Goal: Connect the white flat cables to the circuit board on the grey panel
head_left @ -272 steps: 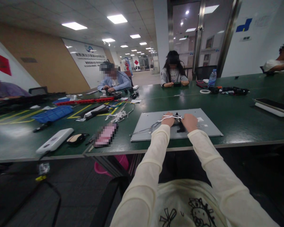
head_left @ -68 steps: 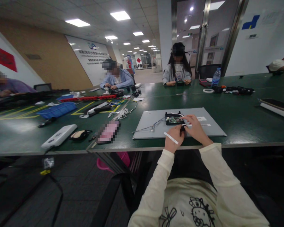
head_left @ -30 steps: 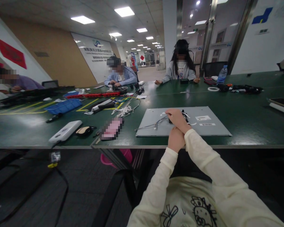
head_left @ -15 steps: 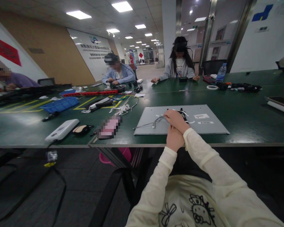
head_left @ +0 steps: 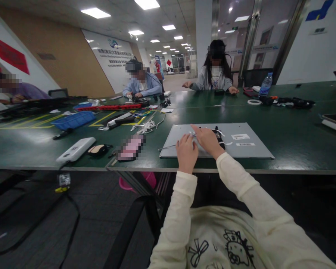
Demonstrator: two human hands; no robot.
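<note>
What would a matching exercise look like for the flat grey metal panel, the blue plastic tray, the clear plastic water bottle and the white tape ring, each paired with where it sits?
Things:
1. flat grey metal panel
2. blue plastic tray
3. clear plastic water bottle
4. white tape ring

Places:
A. upright at the far right of the green table
B. under the left hand and right hand
C. by the yellow lines at left
D. flat beside the black gear

Pairs: 1-B, 2-C, 3-A, 4-D.
</note>
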